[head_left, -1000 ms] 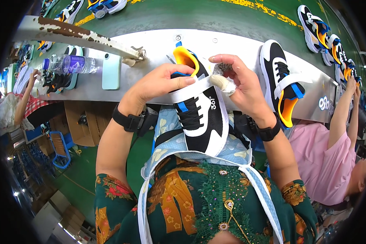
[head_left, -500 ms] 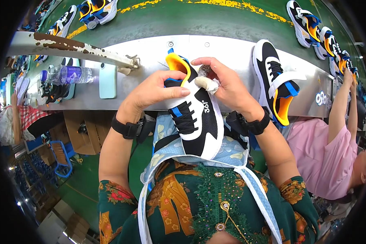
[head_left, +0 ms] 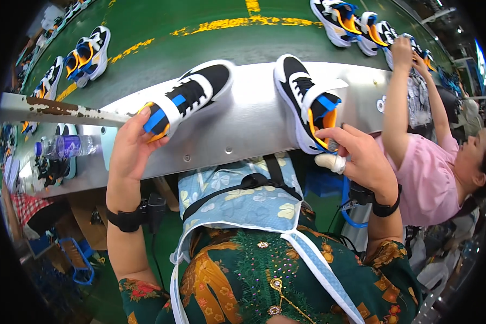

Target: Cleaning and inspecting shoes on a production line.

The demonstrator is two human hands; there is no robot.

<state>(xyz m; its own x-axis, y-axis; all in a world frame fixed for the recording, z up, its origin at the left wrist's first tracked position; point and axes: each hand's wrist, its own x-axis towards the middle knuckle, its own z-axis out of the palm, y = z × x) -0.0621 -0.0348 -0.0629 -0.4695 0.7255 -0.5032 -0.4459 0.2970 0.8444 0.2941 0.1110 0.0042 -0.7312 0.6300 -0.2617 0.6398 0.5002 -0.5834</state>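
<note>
My left hand [head_left: 130, 144] is closed round the heel of a black-and-white sneaker [head_left: 204, 81] with an orange lining and blue tabs. That sneaker lies over the metal bench, toe pointing away to the right, its strap across the laces. A matching sneaker [head_left: 292, 73] rests on the bench to the right, toe away, its white strap sticking out sideways. At its heel is my right hand [head_left: 362, 156], the index finger at the orange collar and the white-wrapped thumb just below, pinching the heel.
The metal bench [head_left: 243, 116] runs across in front of me. A chipped white metal bar [head_left: 65, 112] crosses its left part, near a plastic bottle [head_left: 67, 146] and a pale green flat thing [head_left: 108, 143]. More sneakers [head_left: 340, 24] line the green floor beyond. A co-worker in pink [head_left: 421, 183] reaches in from the right.
The sneaker I held upright near my body with both hands is now on the bench, turned toe away. My left hand moved to its heel; my right hand went to the other sneaker.
</note>
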